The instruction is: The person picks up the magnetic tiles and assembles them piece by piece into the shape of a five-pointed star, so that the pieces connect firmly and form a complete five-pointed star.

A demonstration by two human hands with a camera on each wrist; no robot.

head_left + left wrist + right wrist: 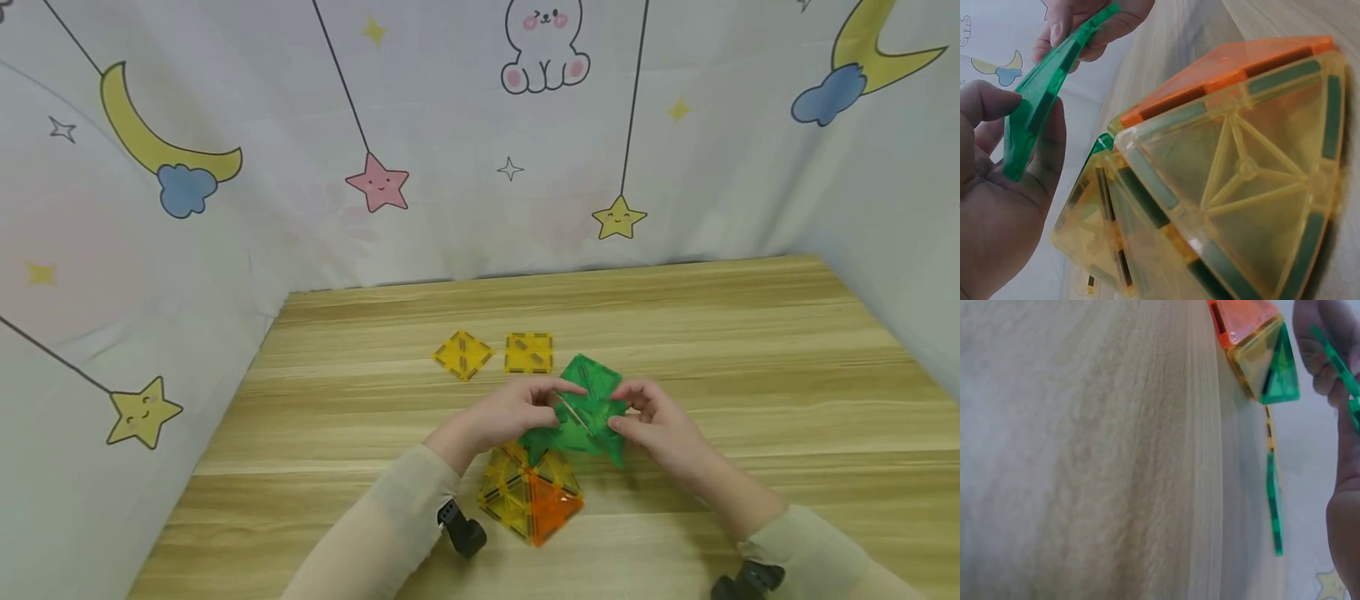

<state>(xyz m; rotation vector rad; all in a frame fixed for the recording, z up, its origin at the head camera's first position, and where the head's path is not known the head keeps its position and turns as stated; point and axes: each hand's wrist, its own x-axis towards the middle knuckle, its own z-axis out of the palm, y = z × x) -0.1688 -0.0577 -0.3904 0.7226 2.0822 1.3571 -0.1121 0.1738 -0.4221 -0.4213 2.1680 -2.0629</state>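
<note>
A green translucent magnetic tile (1040, 94) is held off the table between both hands. My left hand (510, 414) pinches one end between thumb and fingers, and my right hand (660, 427) pinches the other. Just below the left hand sits a faceted build of magnetic tiles, with yellow triangles (1254, 169) and an orange triangle (557, 507) joined edge to edge. On its far side a green triangle (1283, 375) stands attached, partly covered by the held tile in the head view. Another green tile (592, 373) lies flat beyond the fingers.
Two yellow square tiles lie flat farther back, one turned like a diamond (463, 355) and one straight (528, 352). The wooden table (337, 392) ends at a white cloth backdrop (450, 233) printed with stars and moons. Black cameras (461, 529) sit on the wrists.
</note>
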